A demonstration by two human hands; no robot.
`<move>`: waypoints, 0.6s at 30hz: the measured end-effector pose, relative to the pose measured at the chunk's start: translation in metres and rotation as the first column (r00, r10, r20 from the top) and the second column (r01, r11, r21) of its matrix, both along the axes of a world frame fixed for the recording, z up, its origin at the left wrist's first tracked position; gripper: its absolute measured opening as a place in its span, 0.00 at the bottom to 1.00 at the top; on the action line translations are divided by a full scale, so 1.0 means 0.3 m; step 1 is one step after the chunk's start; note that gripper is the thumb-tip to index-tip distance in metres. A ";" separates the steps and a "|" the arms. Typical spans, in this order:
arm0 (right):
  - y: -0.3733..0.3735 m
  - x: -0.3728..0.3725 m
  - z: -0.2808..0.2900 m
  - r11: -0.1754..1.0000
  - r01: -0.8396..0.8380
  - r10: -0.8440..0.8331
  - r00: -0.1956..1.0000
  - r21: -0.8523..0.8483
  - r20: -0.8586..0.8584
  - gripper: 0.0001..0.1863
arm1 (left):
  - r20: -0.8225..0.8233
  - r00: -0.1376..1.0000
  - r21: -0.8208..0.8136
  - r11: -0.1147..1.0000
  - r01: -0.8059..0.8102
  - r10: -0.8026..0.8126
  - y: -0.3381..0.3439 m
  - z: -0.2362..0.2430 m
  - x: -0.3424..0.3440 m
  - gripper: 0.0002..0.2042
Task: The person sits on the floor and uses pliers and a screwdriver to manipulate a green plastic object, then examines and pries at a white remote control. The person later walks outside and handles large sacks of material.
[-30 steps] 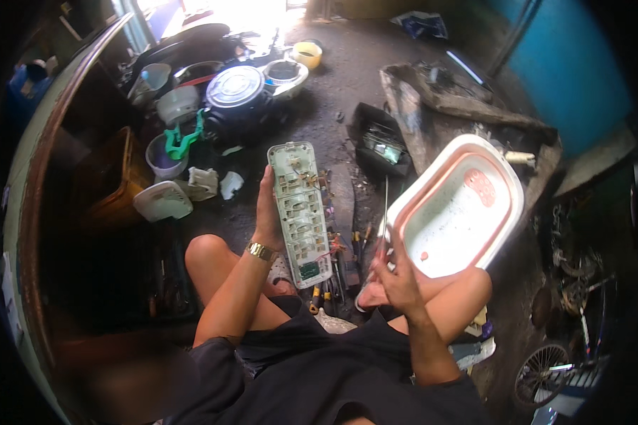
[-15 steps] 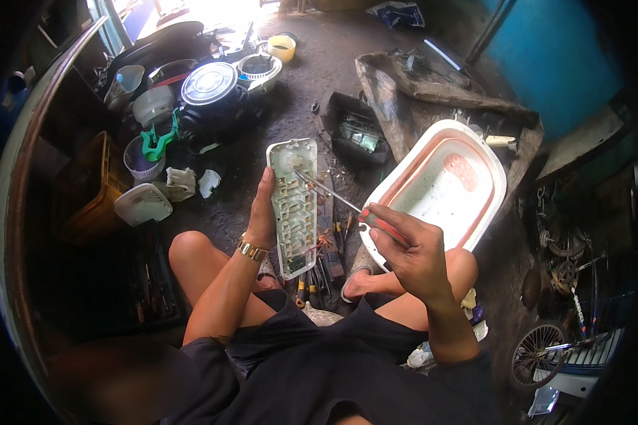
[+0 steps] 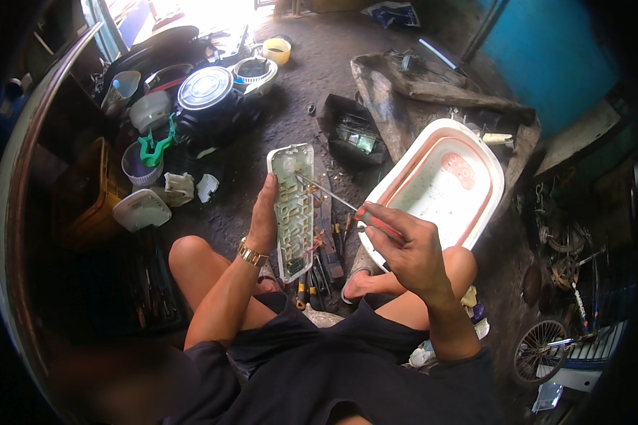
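Observation:
My left hand (image 3: 264,216) grips an opened power strip (image 3: 285,202) by its left edge and holds it lengthwise above the floor between my knees. Rows of brass-coloured contacts show inside the pale casing, and thin reddish wires hang by its lower right side. Pinched in my right hand (image 3: 408,248) is a screwdriver (image 3: 379,223) with a red and dark handle. Its long metal shaft points up and left, with the tip at the upper part of the strip's inside. Whether the tip touches the casing I cannot tell.
Right of the strip stands a white and pink basin (image 3: 432,202). Beyond it lie a dark open box (image 3: 351,127) and a wooden frame (image 3: 432,85). Several tools (image 3: 315,280) rest between my feet. Plastic containers and a lidded pot (image 3: 205,88) crowd the left; a spoked wheel (image 3: 540,350) is lower right.
The power strip has turned in my left hand, so it looks narrower and its side wall shows more. My right hand and the screwdriver have barely moved.

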State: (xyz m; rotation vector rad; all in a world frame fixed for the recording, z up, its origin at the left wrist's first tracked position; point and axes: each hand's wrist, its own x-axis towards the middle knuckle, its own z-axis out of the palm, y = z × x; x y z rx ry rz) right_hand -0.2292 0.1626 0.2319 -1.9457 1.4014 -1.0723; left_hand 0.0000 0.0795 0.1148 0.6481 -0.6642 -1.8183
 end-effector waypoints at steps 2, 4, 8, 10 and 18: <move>0.000 -0.003 -0.003 1.000 0.006 -0.006 1.000 0.009 -0.022 0.19 | -0.012 1.000 0.019 1.000 0.009 -0.009 -0.001 0.016 -0.005 0.32; 0.001 -0.009 -0.017 1.000 0.018 -0.017 0.999 0.017 -0.048 0.18 | -0.042 0.999 0.028 0.999 0.035 -0.034 -0.004 0.039 -0.012 0.31; 0.010 -0.069 0.024 0.990 0.031 -0.033 0.999 0.137 0.012 0.17 | 0.627 0.640 -0.566 0.824 -0.018 0.444 -0.041 -0.049 -0.038 0.26; -0.010 -0.123 -0.045 0.970 -0.097 0.030 0.958 0.224 0.285 0.18 | 0.723 0.478 -0.621 0.772 0.133 0.499 -0.050 -0.127 0.002 0.21; 0.006 -0.189 -0.037 0.898 -0.253 -0.009 0.807 -0.360 -0.591 0.16 | 0.687 0.705 -0.275 0.961 0.026 0.177 -0.045 -0.096 0.049 0.32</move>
